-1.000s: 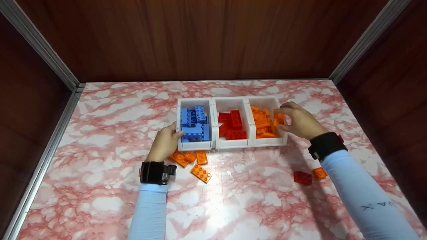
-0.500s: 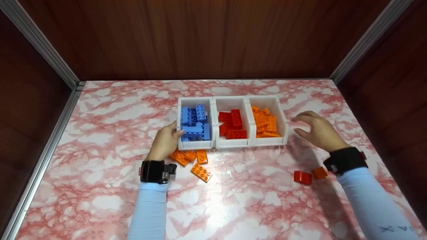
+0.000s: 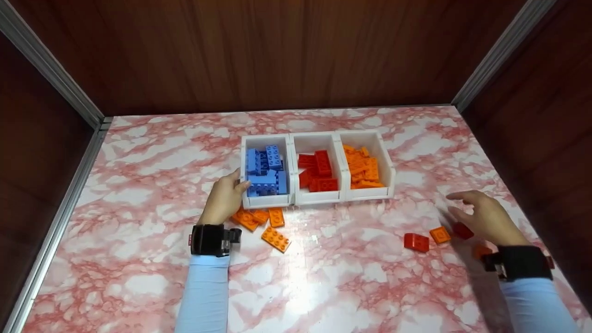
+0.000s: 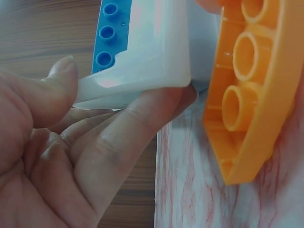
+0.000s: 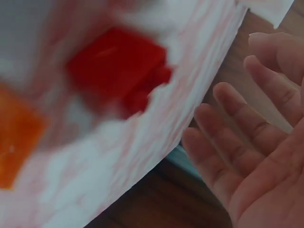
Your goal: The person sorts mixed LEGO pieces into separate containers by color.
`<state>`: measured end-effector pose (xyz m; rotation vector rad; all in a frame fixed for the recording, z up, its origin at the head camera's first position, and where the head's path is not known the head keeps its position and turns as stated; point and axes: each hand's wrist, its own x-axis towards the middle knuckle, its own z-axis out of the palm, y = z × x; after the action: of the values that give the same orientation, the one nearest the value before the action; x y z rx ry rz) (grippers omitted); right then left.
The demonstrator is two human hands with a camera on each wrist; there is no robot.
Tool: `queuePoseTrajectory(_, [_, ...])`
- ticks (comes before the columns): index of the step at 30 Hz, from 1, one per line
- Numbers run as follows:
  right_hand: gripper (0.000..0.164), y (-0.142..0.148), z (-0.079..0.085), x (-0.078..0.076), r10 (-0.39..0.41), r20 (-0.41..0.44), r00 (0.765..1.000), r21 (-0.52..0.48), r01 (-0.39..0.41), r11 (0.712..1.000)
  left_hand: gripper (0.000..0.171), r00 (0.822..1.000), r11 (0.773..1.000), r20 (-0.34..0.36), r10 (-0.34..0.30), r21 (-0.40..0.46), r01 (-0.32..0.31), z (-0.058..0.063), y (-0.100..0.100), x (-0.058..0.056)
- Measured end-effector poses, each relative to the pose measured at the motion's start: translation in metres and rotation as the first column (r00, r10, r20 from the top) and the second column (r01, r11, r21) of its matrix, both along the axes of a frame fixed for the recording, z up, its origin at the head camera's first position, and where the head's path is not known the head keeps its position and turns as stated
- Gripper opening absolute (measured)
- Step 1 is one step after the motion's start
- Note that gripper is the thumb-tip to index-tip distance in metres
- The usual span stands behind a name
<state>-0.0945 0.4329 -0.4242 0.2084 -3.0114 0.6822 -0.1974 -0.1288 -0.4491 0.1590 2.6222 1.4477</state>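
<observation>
My left hand (image 3: 224,196) grips the outer wall of the left white bin (image 3: 268,201), with the thumb at its rim. In the left wrist view, fingers go under the white bin (image 4: 156,57). Blue bricks (image 3: 266,178) fill that bin; red bricks (image 3: 319,172) lie in the middle one and orange bricks (image 3: 363,169) in the right one. My right hand (image 3: 490,219) hovers over the table at the right, fingers spread and holding nothing. Under it and beside it are a dark red brick (image 3: 462,230) and an orange brick (image 3: 440,235).
Another red brick (image 3: 416,242) lies left of these, and an orange brick (image 3: 482,251) is partly shaded by the right wrist. Several orange bricks (image 3: 276,238) lie in front of the left bin. Wood-look walls (image 3: 286,55) enclose the marbled table (image 3: 342,277).
My right hand has let an orange brick go into the right bin, then moved right and nearer, uncovering bricks on the table. The left hand has kept its hold.
</observation>
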Motion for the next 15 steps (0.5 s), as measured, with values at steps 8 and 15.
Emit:
queuePoseTrajectory(8, [0.038, 0.013, -0.017, 0.023, -0.054, 0.069, 0.996, 0.001, 0.054, 0.999, 0.049, 1.0, 1.0, -0.001, 0.004, 0.009, -0.004, 0.0, -0.001, 0.0])
queuePoseTrajectory(15, [0.039, 0.015, -0.026, 0.033, -0.105, 0.159, 0.982, 0.038, 0.1, 0.994, 0.05, 1.0, 1.0, 0.019, 0.008, 0.014, -0.008, 0.001, 0.001, 0.001])
